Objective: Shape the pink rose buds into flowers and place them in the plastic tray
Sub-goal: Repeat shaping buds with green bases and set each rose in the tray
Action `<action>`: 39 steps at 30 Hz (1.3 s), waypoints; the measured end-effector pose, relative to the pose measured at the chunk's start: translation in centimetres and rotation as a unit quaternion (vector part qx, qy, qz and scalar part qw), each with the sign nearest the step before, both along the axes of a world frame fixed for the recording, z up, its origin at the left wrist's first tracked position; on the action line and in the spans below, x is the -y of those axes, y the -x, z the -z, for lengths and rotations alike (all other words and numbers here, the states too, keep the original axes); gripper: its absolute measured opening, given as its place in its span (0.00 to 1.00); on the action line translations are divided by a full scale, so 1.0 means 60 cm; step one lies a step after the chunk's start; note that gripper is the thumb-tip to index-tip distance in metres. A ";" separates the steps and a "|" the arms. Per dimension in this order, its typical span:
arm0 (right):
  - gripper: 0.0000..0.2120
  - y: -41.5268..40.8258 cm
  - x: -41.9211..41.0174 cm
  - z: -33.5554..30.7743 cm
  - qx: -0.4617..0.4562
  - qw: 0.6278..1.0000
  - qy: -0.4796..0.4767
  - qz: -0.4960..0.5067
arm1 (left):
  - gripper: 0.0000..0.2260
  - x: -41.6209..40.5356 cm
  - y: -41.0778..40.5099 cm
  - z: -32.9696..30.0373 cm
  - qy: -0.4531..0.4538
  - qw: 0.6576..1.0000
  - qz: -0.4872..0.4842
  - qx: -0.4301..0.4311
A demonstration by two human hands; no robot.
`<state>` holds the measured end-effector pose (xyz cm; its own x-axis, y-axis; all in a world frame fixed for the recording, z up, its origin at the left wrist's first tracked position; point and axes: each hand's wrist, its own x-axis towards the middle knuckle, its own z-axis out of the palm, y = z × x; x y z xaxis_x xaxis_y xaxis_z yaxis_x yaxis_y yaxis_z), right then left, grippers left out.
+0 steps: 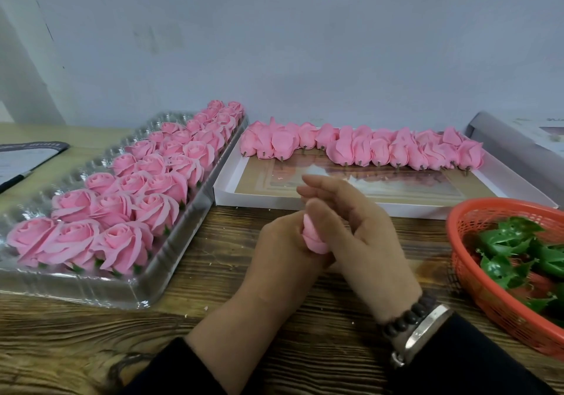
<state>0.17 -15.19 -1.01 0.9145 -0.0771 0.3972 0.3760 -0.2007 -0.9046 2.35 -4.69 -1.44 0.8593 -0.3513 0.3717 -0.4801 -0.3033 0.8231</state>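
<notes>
A pink rose bud (314, 239) sits between my two hands above the wooden table. My left hand (276, 260) grips it from below and the left. My right hand (354, 226) curls its thumb over the bud's top, with its fingers stretched out toward the far side. Most of the bud is hidden by the hands. On the left lies the clear plastic tray (100, 294), holding several opened pink roses (122, 242) in rows. Behind the hands, a white box lid (253, 199) carries a row of several closed pink buds (360, 149).
An orange mesh basket (470, 275) with green plastic calyx leaves (515, 257) stands at the right. A grey roll (500, 141) lies at the back right. Papers and a pen (18, 178) rest at the far left. A wall runs close behind the table.
</notes>
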 end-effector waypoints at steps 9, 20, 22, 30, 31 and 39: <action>0.15 0.004 0.001 -0.012 -0.046 0.978 0.198 -0.041 | 0.11 0.004 0.001 -0.006 -0.004 0.984 0.106 -0.146; 0.32 0.014 0.011 -0.011 -0.071 0.991 0.012 -0.110 | 0.18 -0.011 0.003 -0.019 0.019 0.986 0.130 -0.098; 0.29 0.009 0.005 -0.004 -0.046 0.997 0.024 -0.061 | 0.15 -0.003 0.001 -0.012 0.001 0.995 0.072 -0.069; 0.17 0.000 -0.020 0.011 0.020 0.990 0.109 0.088 | 0.09 0.021 0.013 0.000 0.001 1.000 0.020 -0.008; 0.16 -0.002 -0.018 0.009 0.013 0.990 0.111 0.081 | 0.09 0.021 0.013 -0.004 0.014 0.999 0.032 -0.028; 0.13 0.011 0.001 -0.014 -0.113 0.975 0.155 -0.110 | 0.17 0.001 0.017 -0.018 -0.096 0.973 0.098 -0.183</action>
